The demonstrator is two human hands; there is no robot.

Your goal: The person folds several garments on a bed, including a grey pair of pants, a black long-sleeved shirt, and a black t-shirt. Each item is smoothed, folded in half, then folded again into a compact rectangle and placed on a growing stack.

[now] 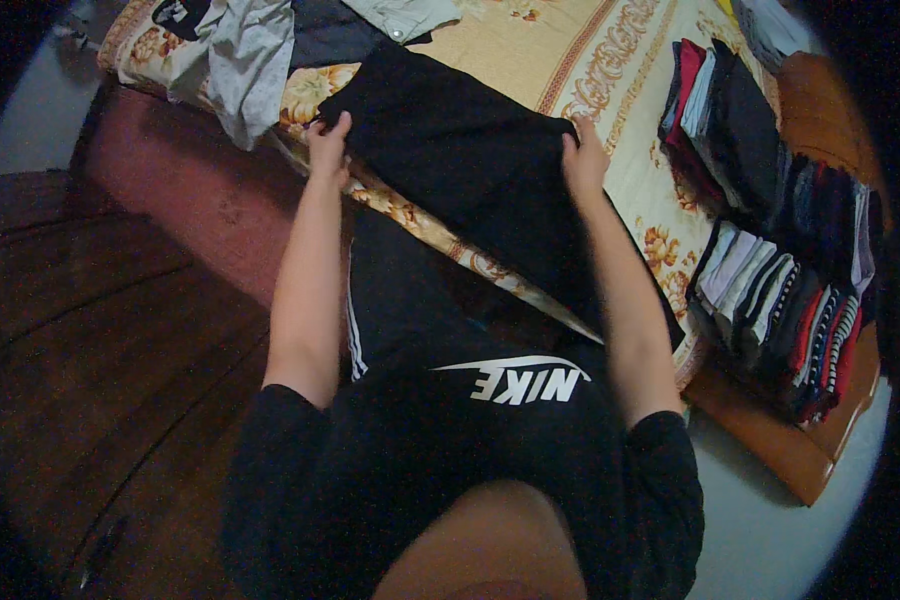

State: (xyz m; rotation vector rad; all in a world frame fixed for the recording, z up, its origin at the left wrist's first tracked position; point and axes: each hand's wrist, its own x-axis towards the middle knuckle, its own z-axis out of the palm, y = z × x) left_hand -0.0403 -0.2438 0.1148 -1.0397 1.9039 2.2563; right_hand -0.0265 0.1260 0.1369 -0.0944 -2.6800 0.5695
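A black cloth garment point(465, 142) is spread between my two hands over the edge of a bed with a floral bedspread point(510, 22). My left hand point(328, 146) pinches its left corner between thumb and fingers. At the upper right corner, my right hand point(586, 157) grips the same garment, thumb on top. The cloth's lower right part reaches down along the bed's edge, partly behind my right forearm. Its exact kind cannot be told.
Grey-white clothes point(244, 67) and a dark grey garment point(326, 34) lie at the upper left. Rows of folded clothes point(750, 285) stand on the right, by a brown wooden bed end point(780, 442). The bed's reddish side point(195, 187) faces a dark wooden floor point(120, 360).
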